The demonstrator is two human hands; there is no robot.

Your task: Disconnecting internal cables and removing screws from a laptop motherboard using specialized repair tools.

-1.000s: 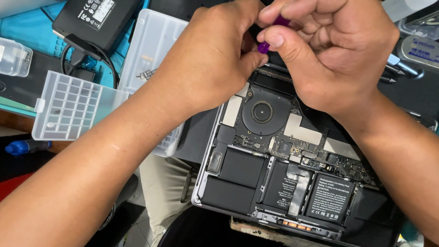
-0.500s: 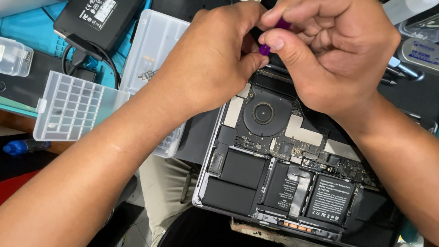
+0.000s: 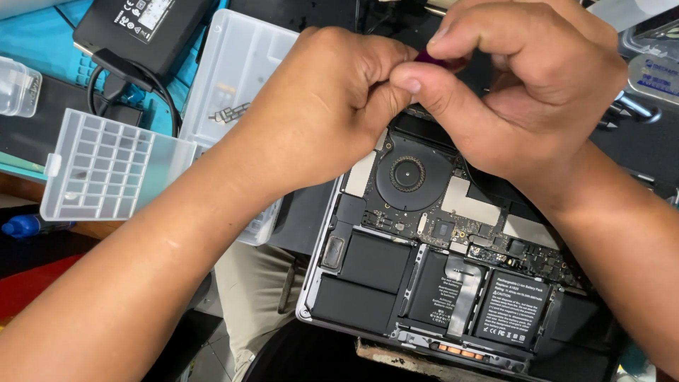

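An opened laptop (image 3: 438, 283) lies with its bottom cover off, showing a round fan (image 3: 409, 173), black battery cells and a circuit board. Both hands meet above its far edge. My right hand (image 3: 523, 92) pinches a small purple tool handle (image 3: 430, 58) between thumb and forefinger. My left hand (image 3: 325, 106) is curled with its fingertips pressed against the same spot, touching the right thumb. The tool's tip and whatever it touches are hidden under the fingers.
A clear plastic compartment box (image 3: 106, 166) with its open lid (image 3: 233, 71) sits left of the laptop. A black power adapter (image 3: 141, 28) with cable lies at the far left on a blue mat (image 3: 49, 42). Metal tools (image 3: 629, 106) rest at the right edge.
Both hands stay together over the laptop's far edge; the right fingers have shifted slightly on the purple handle, now covering more of it.
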